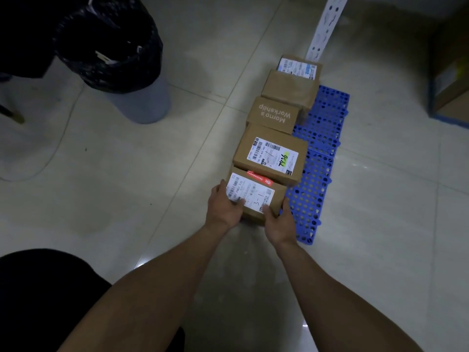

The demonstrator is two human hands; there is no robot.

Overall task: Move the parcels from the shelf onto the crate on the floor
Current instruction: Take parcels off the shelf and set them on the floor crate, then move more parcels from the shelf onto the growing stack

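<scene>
A blue crate [322,138] full of holes lies flat on the tiled floor [152,174]. Five brown parcels stand in a row along the crate's left side. The person holds the near parcel [253,193] at the crate's near left end with both hands. The left hand [223,207] grips its left side, thumb on the white label and fingers curled round the edge. The right hand [279,222] grips its near right side, thumb on top. It is hard to tell if this parcel rests on the crate or is lifted a bit. Behind it sit the green-marked parcel [271,154], the Workshop parcel [275,115], a plain parcel [289,90] and the far parcel [298,66]. A bin [121,67] with a black bag stands well left of the crate.
</scene>
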